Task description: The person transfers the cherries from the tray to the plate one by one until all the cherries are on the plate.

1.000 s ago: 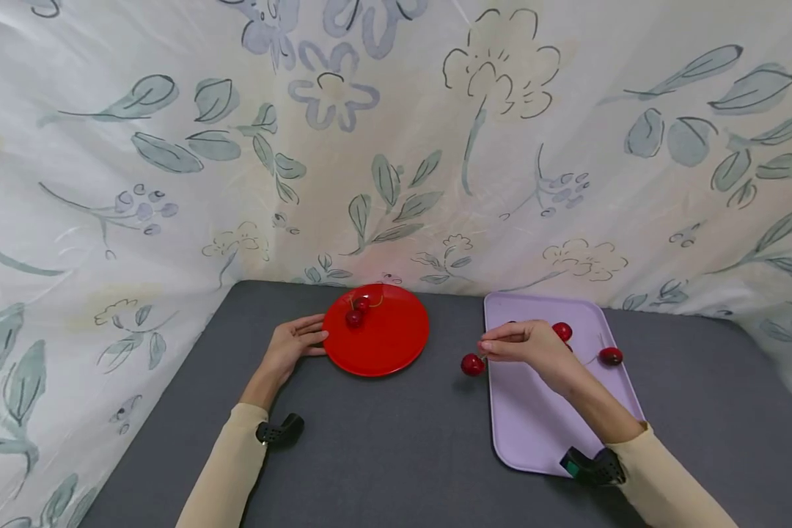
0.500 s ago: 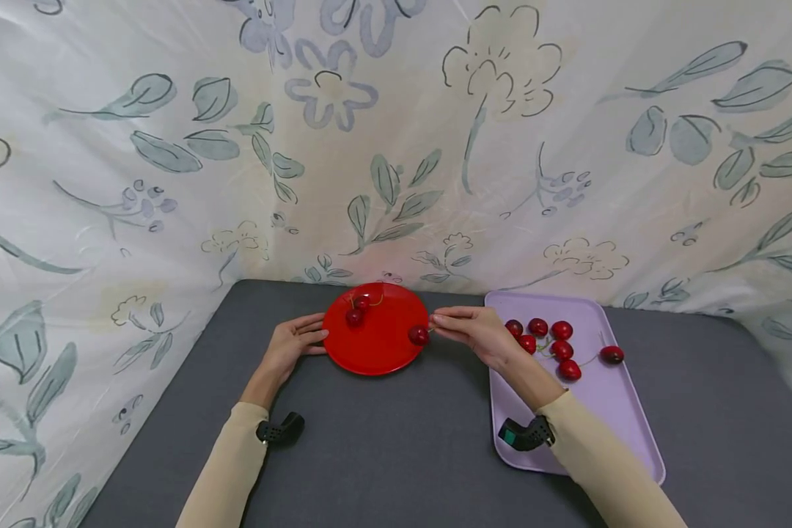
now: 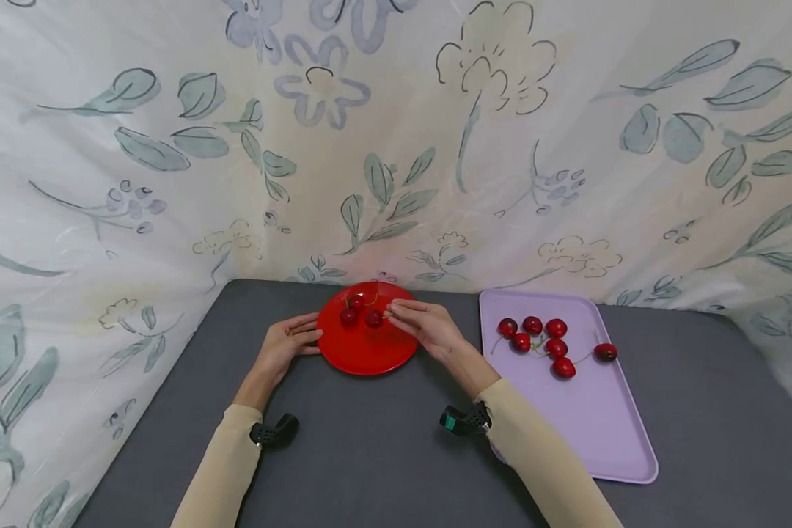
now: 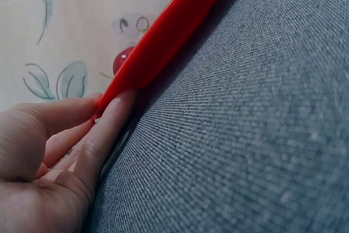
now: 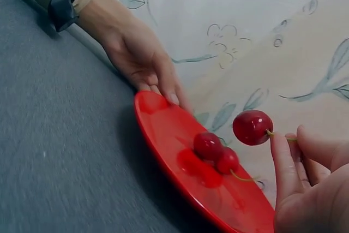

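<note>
My right hand (image 3: 425, 328) pinches a cherry (image 3: 373, 318) by its stem above the red plate (image 3: 369, 350). My left hand (image 3: 284, 350), fingers straight, touches the plate's left rim.

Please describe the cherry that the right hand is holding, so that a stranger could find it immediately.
Look at the round red plate on the grey table, left of the lilac tray. Above it, the right hand pinches one cherry by its stem. Unlike the two cherries lying on the plate, it hangs in the air.
</note>
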`<state>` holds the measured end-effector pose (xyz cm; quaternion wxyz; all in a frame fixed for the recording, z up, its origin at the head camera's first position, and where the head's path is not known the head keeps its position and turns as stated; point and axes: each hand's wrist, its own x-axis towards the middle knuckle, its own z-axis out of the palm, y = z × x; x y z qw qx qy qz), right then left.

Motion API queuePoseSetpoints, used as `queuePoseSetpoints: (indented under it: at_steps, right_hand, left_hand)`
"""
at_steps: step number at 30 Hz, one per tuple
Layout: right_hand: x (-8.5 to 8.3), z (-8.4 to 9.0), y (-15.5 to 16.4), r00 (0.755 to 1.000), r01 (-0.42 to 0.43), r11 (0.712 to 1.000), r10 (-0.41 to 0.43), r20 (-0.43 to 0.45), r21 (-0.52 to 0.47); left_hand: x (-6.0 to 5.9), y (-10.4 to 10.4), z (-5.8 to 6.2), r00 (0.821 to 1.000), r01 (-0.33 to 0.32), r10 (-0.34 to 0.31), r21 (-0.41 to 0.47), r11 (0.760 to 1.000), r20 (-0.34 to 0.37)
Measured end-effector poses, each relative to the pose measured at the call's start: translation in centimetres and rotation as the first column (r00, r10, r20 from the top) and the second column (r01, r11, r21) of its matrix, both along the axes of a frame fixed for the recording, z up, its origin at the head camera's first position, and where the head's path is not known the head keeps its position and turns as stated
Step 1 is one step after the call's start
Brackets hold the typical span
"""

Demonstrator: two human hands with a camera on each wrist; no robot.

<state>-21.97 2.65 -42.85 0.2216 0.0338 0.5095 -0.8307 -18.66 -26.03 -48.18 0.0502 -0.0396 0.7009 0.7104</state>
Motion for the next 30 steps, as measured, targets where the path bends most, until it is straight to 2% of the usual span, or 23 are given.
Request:
queuePoseSetpoints:
  at_steps: [3,7,10,22,24,26,30]
  right_hand:
    - [0.0,-0.1,-1.1,1.0,0.011,1.0,-0.011,0.026,-0.004]
    - [0.0,-0.7,-2.9,0.997,0.039,0.999,-0.039,0.065,-0.003]
    - [0.1,-1.3,-4.2,0.995,0.041,0.999,-0.039,0.095,-0.018]
    - [-0.3,-2.6,-5.8,0.985,0.073,0.996,-0.062,0.16,-0.06]
    - [-0.3,-2.8,-6.0,0.99,0.079,0.997,-0.077,0.121,-0.011]
    - [-0.2,-2.9,-6.2,0.994,0.093,0.992,-0.097,0.047,0.08]
    - [0.0,-2.9,-6.4,0.983,0.166,0.944,-0.134,-0.129,0.284]
  left_hand:
    - [0.1,0.4,1.1,1.0,0.015,-0.015,0.013,1.0,0.0]
    - [0.0,0.2,0.8,1.0,0.014,-0.014,-0.017,1.0,-0.015]
    - [-0.3,-0.3,-0.1,1.0,0.006,-0.007,-0.043,0.999,-0.021]
    - [-0.2,-0.2,-0.1,1.0,0.01,-0.01,-0.018,1.0,0.005]
    - [-0.1,0.0,0.2,1.0,0.005,-0.005,-0.019,1.0,0.014]
    - [0.1,0.2,0.7,1.0,0.004,-0.004,-0.019,1.0,0.017]
    - [0.6,0.5,1.9,1.0,0.011,-0.011,-0.019,1.0,0.01]
